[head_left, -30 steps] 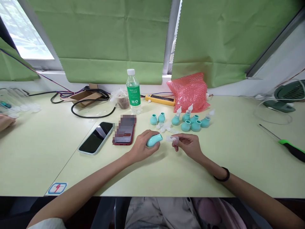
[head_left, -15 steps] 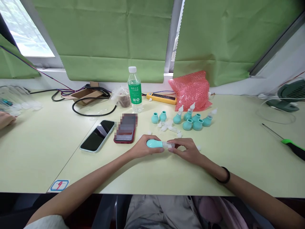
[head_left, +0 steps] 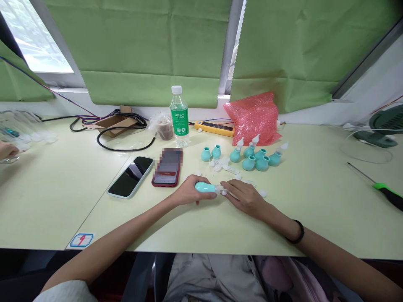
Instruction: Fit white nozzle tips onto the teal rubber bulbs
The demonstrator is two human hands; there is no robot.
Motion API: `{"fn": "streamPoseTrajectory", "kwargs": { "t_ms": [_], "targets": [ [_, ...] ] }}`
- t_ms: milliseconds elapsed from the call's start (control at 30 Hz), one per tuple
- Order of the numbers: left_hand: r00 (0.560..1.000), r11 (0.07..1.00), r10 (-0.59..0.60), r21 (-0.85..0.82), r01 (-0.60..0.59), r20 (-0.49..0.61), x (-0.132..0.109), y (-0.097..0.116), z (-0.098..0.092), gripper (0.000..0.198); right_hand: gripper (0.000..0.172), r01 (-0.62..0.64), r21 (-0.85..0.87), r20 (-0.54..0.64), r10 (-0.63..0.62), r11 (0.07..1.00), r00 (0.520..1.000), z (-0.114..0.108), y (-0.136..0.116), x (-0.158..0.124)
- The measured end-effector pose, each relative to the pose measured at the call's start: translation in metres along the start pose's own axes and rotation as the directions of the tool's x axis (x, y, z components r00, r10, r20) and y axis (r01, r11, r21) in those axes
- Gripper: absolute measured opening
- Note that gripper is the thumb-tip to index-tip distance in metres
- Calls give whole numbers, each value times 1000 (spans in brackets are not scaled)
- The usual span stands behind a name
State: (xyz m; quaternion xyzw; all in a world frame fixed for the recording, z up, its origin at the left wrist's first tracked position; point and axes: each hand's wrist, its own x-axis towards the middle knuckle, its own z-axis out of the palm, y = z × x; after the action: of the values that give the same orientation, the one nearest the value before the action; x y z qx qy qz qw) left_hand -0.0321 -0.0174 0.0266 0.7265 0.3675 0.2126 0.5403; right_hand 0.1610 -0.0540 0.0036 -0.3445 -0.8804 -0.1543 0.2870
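My left hand [head_left: 192, 191] is closed around the teal rubber bulb of a bulb syringe [head_left: 205, 187], held sideways just over the table. Its short clear nozzle [head_left: 219, 189] points right. At that end, the fingertips of my right hand [head_left: 247, 197] press together on the nozzle and partly cover it. Beyond my hands lie small clear and white plastic parts [head_left: 225, 164] in a loose heap. Behind them stand two open teal bulbs [head_left: 206, 154]. More teal bulbs [head_left: 262, 163] are grouped to the right, several open-necked and several with a clear pointed nozzle fitted.
Two phones [head_left: 130, 177] lie left of my hands. At the back are a water bottle [head_left: 180, 117], a tape roll [head_left: 164, 128], a yellow meter [head_left: 214, 128] and a pink bubble-wrap bag [head_left: 255, 119]. A screwdriver [head_left: 388, 195] lies right. Another person's hand [head_left: 8, 150] is far left.
My right fingers have straightened and flattened over the nozzle end. My left hand keeps its grip on the bulb. At far left, the other person's hand has shifted.
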Motion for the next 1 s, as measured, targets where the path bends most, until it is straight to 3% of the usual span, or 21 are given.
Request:
{"fn": "streamPoseTrajectory", "kwargs": {
  "t_ms": [333, 533, 667, 867, 1000],
  "targets": [
    [999, 1000, -15, -25, 16, 32, 1, -2, 1, 27, 17, 41, -15, 79, -40, 999, 996, -3, -1, -1],
    [992, 995, -50, -83, 60, 117, 0, -1, -1, 29, 18, 70, -102, 119, -58, 992, 991, -6, -3, 0],
    [982, 996, -67, -54, 78, 177, -1, -2, -1, 29, 18, 112, -61, 174, -100, 992, 980, -7, -3, 0],
    [995, 994, -13, 106, 3, 100, -1, -7, 5, 31, 19, -36, 185, 247, -11, 982, 969, -9, -2, 3],
    [994, 952, 111, 287, -111, 15, -1, -10, 8, 31, 19, -203, 398, 301, 81, 895, 950, -10, -2, 4]
  ]
}}
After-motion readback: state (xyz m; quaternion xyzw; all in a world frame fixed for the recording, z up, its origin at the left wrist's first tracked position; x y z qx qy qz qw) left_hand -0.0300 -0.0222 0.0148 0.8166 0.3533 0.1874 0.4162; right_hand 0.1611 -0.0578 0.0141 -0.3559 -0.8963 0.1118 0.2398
